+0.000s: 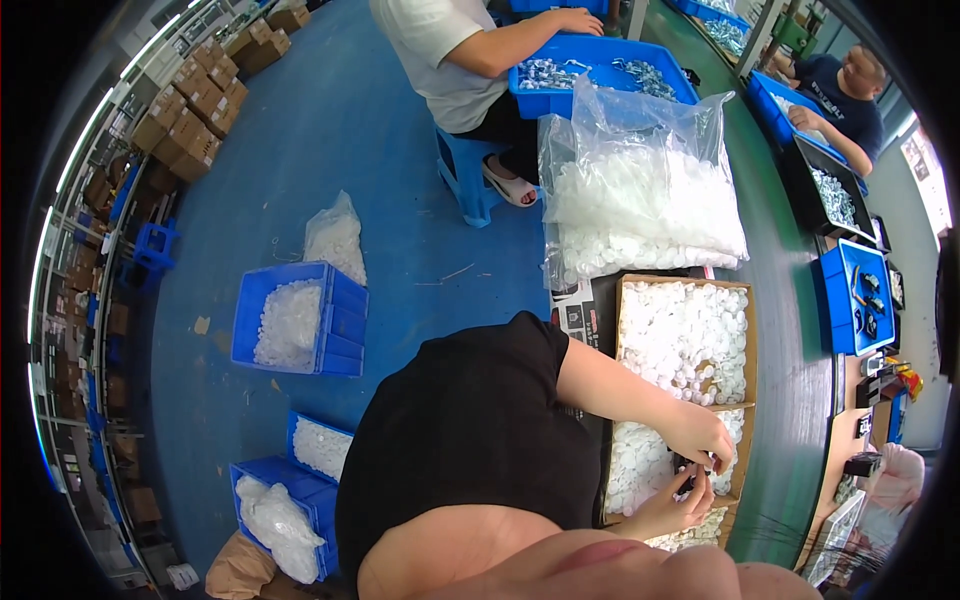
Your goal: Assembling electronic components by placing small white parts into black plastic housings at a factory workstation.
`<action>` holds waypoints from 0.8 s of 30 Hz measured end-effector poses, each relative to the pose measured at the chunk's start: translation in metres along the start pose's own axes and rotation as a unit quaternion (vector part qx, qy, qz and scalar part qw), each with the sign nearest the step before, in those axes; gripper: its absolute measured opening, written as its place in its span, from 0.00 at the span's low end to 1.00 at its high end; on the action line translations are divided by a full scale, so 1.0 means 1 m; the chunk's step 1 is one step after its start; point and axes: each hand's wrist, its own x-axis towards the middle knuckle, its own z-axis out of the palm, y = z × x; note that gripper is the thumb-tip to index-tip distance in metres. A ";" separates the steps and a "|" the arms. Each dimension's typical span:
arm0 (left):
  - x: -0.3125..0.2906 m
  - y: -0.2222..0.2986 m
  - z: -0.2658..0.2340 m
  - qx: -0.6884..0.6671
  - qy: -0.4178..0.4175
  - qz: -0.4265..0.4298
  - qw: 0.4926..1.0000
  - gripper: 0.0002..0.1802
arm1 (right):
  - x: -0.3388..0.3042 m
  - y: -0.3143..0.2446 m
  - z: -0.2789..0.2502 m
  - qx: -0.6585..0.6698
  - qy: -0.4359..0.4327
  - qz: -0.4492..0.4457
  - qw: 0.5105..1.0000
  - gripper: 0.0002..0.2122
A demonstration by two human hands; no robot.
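Observation:
My left hand (697, 434) reaches across from a bare forearm, its fingers bent and pinched together over a small black part (686, 480). From below, my right hand (678, 508) meets it, with thumb and fingers closed round the same part. The fingers cover most of that part, so its kind does not show. Both hands are above a divided cardboard box (735, 408) filled with small white round plastic pieces (645, 460). The upper compartment holds more of these white pieces, with some brown bottom showing between them.
A large clear plastic bag (645, 200) of white pieces lies beyond the box. Alongside runs a green conveyor belt (790, 380). Another person (440, 60) sits by a blue tray (605, 75); a further person (850, 90) works across the belt. Blue bins (345, 320) stand on the floor.

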 end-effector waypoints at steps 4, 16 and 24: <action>0.000 0.001 -0.001 -0.005 0.002 -0.007 1.000 0.09 | -0.001 0.000 -0.001 0.044 0.000 0.034 0.998 0.10; 0.000 0.001 -0.003 -0.004 0.008 -0.002 1.000 0.08 | -0.002 0.001 0.001 0.019 0.002 -0.004 1.000 0.10; 0.000 -0.001 -0.001 -0.008 0.019 0.004 1.000 0.08 | 0.001 -0.007 -0.005 0.026 -0.030 0.005 0.999 0.08</action>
